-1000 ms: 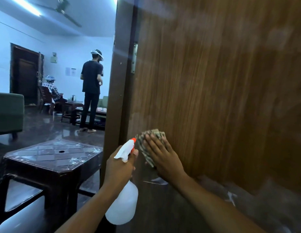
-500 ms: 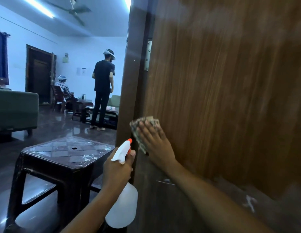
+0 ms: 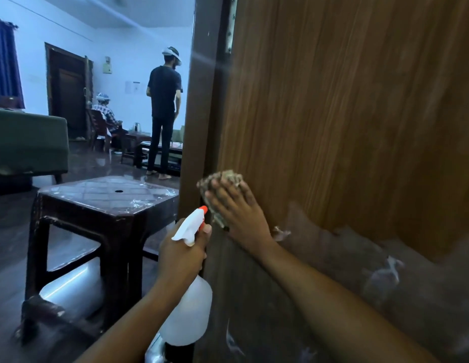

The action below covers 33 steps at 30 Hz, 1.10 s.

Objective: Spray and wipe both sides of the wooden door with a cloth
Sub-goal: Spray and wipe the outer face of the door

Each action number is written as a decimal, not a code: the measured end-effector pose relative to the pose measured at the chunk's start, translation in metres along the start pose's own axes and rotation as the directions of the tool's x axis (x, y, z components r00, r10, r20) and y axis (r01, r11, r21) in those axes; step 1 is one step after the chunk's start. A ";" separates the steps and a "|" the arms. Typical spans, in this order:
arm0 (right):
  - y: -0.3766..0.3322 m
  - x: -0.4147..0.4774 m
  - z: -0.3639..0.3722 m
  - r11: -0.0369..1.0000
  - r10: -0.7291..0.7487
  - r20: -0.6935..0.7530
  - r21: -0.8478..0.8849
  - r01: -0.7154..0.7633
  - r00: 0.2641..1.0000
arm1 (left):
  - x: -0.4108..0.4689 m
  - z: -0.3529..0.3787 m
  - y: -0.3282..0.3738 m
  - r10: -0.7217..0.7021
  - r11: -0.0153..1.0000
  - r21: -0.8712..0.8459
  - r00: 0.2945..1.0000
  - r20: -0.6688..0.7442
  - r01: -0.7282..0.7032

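Note:
The wooden door (image 3: 346,113) fills the right half of the view, its hinge edge at the left beside the frame. My right hand (image 3: 237,213) presses a crumpled patterned cloth (image 3: 220,179) flat against the door near that hinge edge, at about waist height. My left hand (image 3: 182,254) grips the neck of a white spray bottle (image 3: 187,314) with an orange nozzle tip, held just left of the door and below the cloth. The door's lower part looks dull and smeared, with pale scuff marks.
A dark brown plastic stool (image 3: 105,205) stands close on the left by the door frame. Beyond it are a green sofa (image 3: 26,145), a standing person (image 3: 164,111) and a seated person (image 3: 105,113) near a low table, and another dark door (image 3: 67,85).
My right hand with the cloth has slid up the door along the hinge edge. The view has shifted left and down; the left hand keeps the bottle in much the same place.

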State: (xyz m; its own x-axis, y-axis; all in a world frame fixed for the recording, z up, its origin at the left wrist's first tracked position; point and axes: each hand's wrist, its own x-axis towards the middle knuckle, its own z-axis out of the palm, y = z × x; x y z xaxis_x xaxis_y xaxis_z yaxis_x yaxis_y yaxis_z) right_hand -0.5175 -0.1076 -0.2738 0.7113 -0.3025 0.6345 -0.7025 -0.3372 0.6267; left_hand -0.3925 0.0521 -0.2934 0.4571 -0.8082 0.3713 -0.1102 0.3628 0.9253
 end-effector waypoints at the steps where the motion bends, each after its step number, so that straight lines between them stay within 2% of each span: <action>1: -0.008 -0.025 0.009 0.997 -0.083 0.037 -0.009 0.083 0.996 | -0.005 0.001 -0.003 -0.004 1.000 -0.001 1.000 -0.008 0.004; 3: -0.013 -0.076 0.016 0.986 -0.162 0.073 -0.032 0.164 0.984 | -0.015 0.002 -0.008 -0.016 1.000 -0.015 1.000 -0.020 0.015; 5: 0.005 -0.110 0.011 0.989 -0.120 0.053 -0.078 0.124 0.991 | -0.024 0.005 -0.013 -0.027 0.999 -0.029 0.999 -0.027 0.026; 8: 0.041 -0.111 -0.006 0.983 0.119 -0.051 -0.131 -0.125 0.992 | -0.032 0.013 -0.019 -0.051 0.999 -0.013 0.999 -0.009 0.051; 10: 0.039 -0.085 -0.015 0.960 0.264 -0.136 -0.058 -0.274 0.955 | -0.033 0.020 -0.021 -0.041 0.999 -0.004 0.999 -0.003 0.041; 11: 0.031 -0.074 -0.015 0.953 0.297 -0.143 -0.012 -0.301 0.944 | -0.034 0.024 -0.022 -0.028 1.000 0.001 1.000 -0.001 0.028; 12: 0.021 -0.067 -0.011 0.958 0.286 -0.135 0.017 -0.287 0.949 | -0.034 0.028 -0.023 -0.012 1.000 0.003 1.000 0.002 0.012; 15: -0.003 -0.096 0.015 0.999 0.043 -0.062 -0.021 -0.045 0.997 | -0.036 0.038 -0.033 0.005 1.000 0.009 1.000 -0.004 -0.005; 17: -0.002 -0.138 0.022 0.998 -0.036 -0.044 -0.059 0.034 0.998 | -0.037 0.043 -0.040 -0.013 1.000 0.022 1.000 -0.013 0.013; 19: 0.013 -0.173 0.015 0.996 0.060 -0.078 -0.067 -0.065 0.995 | -0.038 0.047 -0.046 -0.033 0.999 0.031 0.999 -0.001 0.033; 21: 0.042 -0.190 0.001 0.962 0.245 -0.121 -0.095 -0.257 0.962 | -0.036 0.052 -0.045 -0.033 0.999 0.027 0.999 0.023 0.033; 23: 0.067 -0.176 -0.013 0.880 0.457 -0.165 -0.058 -0.471 0.874 | -0.032 0.058 -0.041 -0.004 1.000 0.030 0.999 0.044 0.002; 25: 0.066 -0.144 -0.019 0.829 0.548 -0.212 0.011 -0.559 0.809 | -0.031 0.064 -0.039 0.027 0.999 0.044 0.998 0.063 -0.030; 27: 0.048 -0.124 -0.011 0.884 0.464 -0.214 0.047 -0.466 0.859 | -0.032 0.070 -0.039 0.036 0.999 0.030 0.997 0.066 -0.038; 30: 0.026 -0.147 0.009 0.981 0.190 -0.126 -0.001 -0.192 0.974 | -0.034 0.078 -0.041 0.041 0.999 0.006 0.995 0.089 -0.042; 31: 0.025 -0.166 0.012 0.988 0.151 -0.105 -0.012 -0.153 0.983 | -0.034 0.080 -0.042 0.035 0.999 0.003 0.995 0.093 -0.035; 33: 0.033 -0.207 0.011 0.981 0.181 -0.102 -0.053 -0.187 0.978 | -0.033 0.084 -0.047 0.005 1.000 -0.018 0.997 0.081 -0.004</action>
State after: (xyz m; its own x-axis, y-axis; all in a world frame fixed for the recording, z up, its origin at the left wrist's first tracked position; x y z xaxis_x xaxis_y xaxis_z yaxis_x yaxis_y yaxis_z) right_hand -0.6874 -0.0661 -0.3893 0.5662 -0.2657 0.7803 -0.8234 -0.2268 0.5202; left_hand -0.4768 0.0232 -0.3426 0.3834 -0.8414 0.3809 -0.0962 0.3738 0.9225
